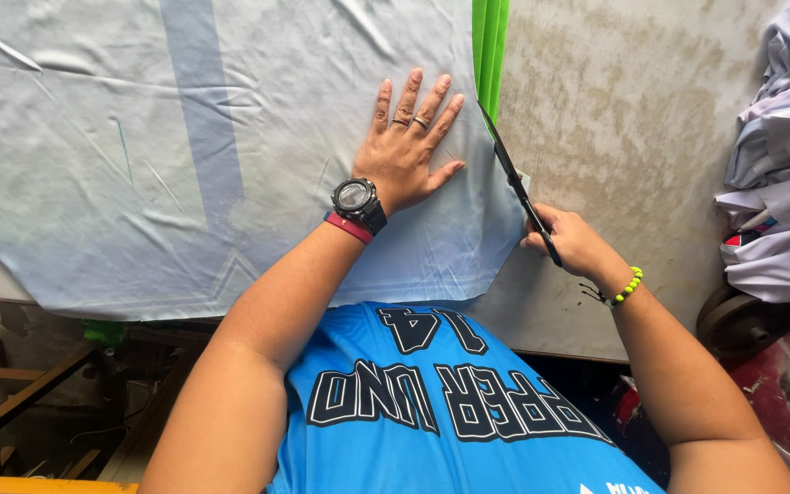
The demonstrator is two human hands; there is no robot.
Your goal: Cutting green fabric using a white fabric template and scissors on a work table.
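Pressing pale fabric (185, 155) flat, left hand (406, 151) spread; right hand (571, 240) grips scissors (516, 183) beside green cloth (489, 50).

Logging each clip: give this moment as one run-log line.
left hand: flat on pale blue fabric | right hand: holding black scissors at fabric's right edge | green fabric beside | table

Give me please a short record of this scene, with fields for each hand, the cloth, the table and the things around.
left hand: left hand flat, fingers spread, pressing on the cloth
right hand: right hand grips black scissors, blades at the cloth's right edge
cloth: pale blue fabric with a darker stripe, spread over the table
under layer: green fabric showing at the top edge
table: worn beige table top
right side: pile of white garments
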